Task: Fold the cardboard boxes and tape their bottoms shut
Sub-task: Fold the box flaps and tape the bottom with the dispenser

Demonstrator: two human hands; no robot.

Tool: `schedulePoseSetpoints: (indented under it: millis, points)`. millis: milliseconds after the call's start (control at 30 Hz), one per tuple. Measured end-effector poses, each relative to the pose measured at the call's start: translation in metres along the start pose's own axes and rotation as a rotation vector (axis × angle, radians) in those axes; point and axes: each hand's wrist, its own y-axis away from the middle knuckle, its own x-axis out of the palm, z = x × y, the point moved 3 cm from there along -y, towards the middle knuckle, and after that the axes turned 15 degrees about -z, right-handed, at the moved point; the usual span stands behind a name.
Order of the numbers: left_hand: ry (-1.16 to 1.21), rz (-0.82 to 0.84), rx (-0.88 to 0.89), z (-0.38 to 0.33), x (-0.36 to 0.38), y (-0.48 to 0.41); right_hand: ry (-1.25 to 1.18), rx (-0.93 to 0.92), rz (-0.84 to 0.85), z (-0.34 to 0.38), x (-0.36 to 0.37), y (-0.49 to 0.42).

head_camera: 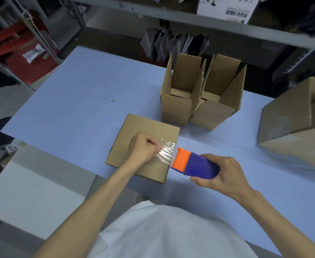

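Our left hand [142, 148] pinches the tape [167, 153] over the box [143, 125]; our right hand [222, 174] grips the dispenser [199, 164] at its right edge.

a plain white short-sleeved shirt [164, 233], both forearms bare, no rings or watch

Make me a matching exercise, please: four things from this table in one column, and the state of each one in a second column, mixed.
1 tape dispenser
2 tape strip
3 near box
4 two far boxes

a pinched by the left hand
b open, flaps up
c held in the right hand
d closed side up, under the tape

Pairs: 1-c, 2-a, 3-d, 4-b
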Motion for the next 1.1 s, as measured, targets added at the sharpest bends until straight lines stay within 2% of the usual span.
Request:
schedulePoseSetpoints:
  millis: [67, 300, 767, 1100]
  points:
    - [-0.023, -0.048, 0.011, 0.008, -0.009, -0.007, 0.035, 0.012, 0.007, -0.008, -0.003, 0.004]
    - [-0.033, -0.012, 0.091, 0.014, 0.002, 0.0, 0.202, 0.011, 0.076, -0.022, -0.009, -0.007]
    - [-0.083, -0.061, 0.171, 0.015, 0.012, 0.002, 0.291, 0.027, 0.121, -0.025, 0.003, -0.012]
    - [-0.228, -0.072, 0.21, 0.011, 0.017, 0.007, 0.343, 0.009, 0.16, -0.027, 0.01, -0.012]
